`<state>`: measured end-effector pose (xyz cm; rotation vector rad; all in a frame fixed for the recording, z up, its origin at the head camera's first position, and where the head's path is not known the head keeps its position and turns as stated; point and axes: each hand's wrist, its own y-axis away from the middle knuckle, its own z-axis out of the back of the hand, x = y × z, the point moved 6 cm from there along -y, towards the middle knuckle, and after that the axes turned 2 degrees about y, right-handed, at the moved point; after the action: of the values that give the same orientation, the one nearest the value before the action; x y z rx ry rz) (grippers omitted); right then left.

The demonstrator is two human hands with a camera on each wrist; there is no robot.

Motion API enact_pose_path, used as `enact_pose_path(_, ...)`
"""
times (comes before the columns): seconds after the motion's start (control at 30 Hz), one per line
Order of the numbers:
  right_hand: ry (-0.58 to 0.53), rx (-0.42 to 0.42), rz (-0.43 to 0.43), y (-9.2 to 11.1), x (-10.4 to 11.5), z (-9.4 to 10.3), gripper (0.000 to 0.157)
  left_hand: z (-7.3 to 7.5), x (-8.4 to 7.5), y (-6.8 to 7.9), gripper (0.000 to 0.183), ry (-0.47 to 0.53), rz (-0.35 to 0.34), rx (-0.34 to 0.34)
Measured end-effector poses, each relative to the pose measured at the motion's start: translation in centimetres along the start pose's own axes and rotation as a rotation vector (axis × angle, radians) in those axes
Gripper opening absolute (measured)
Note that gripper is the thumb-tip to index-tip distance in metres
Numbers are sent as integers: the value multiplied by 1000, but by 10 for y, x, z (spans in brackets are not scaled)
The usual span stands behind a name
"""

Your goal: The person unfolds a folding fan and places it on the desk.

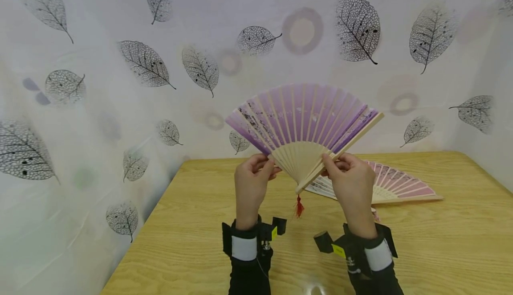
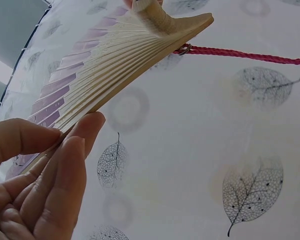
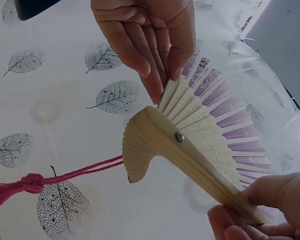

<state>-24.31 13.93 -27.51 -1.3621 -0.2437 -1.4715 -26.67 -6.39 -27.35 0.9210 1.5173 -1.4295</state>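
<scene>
A purple folding fan (image 1: 306, 112) with pale wooden ribs is held up, spread wide, above the table. My left hand (image 1: 251, 183) pinches its left outer rib between thumb and fingers, which the left wrist view shows close up. On the other side, my right hand (image 1: 352, 183) grips the thick right guard stick (image 3: 210, 180). The ribs meet at a metal rivet (image 3: 179, 136) at the bottom. From that end hangs a red tassel (image 1: 299, 207) on a braided cord (image 2: 240, 54). Floral print shows near both edges of the purple leaf.
Behind my right hand, a pink folding fan (image 1: 405, 183) lies spread on the wooden table (image 1: 180, 241), partly hidden by the hand and the purple fan. A white curtain (image 1: 100, 14) printed with dark leaves stands behind and to the left.
</scene>
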Motion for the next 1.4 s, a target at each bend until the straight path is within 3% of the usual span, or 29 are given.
enact_pose_path(0.2, -22, 23, -10, 0, 0, -1, 38, 2, 0, 0, 26, 3, -8, -13)
enact_pose_path(0.73, -43, -8, -1, -1, -1, 0, 37, 3, 0, -2, 23, 17, -6, -48)
enact_pose_path(1.4, -129, -17, -60, -2, -3, -1, 38, 6, -2, -2, 23, 55, -14, -93)
